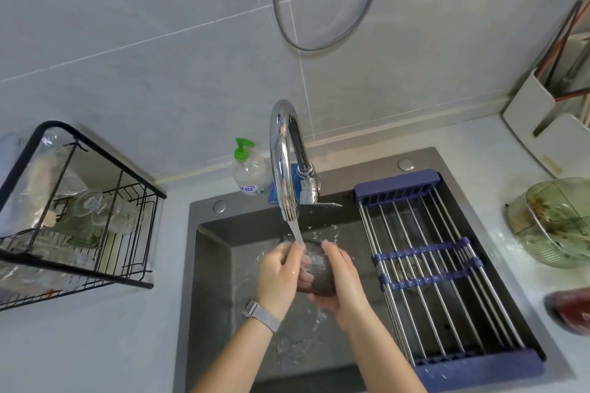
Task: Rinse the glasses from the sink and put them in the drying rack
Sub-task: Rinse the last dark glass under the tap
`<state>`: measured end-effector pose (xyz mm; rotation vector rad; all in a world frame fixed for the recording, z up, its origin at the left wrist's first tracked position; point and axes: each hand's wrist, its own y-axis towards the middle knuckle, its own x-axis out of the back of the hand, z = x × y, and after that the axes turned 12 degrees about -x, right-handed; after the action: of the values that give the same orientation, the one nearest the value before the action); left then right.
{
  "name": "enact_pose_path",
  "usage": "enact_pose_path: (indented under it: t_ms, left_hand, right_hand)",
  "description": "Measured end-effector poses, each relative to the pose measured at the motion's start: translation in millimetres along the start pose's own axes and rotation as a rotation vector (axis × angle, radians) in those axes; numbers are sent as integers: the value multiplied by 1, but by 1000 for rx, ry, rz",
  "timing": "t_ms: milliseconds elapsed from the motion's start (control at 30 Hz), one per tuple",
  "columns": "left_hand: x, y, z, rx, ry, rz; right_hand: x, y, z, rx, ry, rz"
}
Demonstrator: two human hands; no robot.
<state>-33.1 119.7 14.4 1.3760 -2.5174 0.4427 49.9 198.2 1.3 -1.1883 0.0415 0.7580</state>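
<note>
Both hands wrap 1 glass (314,271) under the water; the drying rack (76,220) sits left, nearer the left hand (279,277) than the right hand (343,284).

A polished chrome faucet (282,163) gleams above a matt dark-grey sink (210,265), where a clear glass (314,268) runs wet. Steel rods with blue plastic ends form the roll-up rack (440,268); the drying rack (79,207) is black-coated wire, the wall (143,25) smooth grey tile.

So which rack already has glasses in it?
The black wire drying rack on the counter left of the sink; the blue roll-up rack across the sink holds nothing.
</note>
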Motion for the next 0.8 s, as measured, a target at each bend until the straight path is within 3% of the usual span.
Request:
enact_pose_path:
  t_ms: [133, 233, 333, 400, 467, 500, 567, 633, 700, 800]
  left_hand:
    - [2, 8, 1, 180, -175, 3]
    - [-2, 15, 5, 307, -113, 96]
    - [5, 29, 14, 619, -175, 195]
    - [6, 35, 19, 586, -210, 159]
    - [2, 26, 12, 402, -100, 100]
    - [0, 18, 7, 286, -20, 94]
    - [-5, 3, -1, 52, 160, 112]
    - [-5, -8, -4, -58, 211, 112]
    - [-3, -6, -2, -9, 98, 80]
    - [0, 10, 6, 309, -177, -63]
  right_hand:
    - [0, 3, -14, 493, -69, -124]
    - [12, 16, -21, 657, -174, -209]
    - [20, 22, -34, 839, -322, -189]
    - [22, 19, -35, 1032, -421, -115]
    - [20, 21, -28, 932, -390, -88]
    - [16, 18, -20, 756, -299, -94]
    - [13, 16, -8, 205, -30, 14]
    - [13, 13, -7, -112, 76, 106]
    - [4, 10, -10, 23, 51, 28]
    - [4, 13, -18, 634, -194, -184]
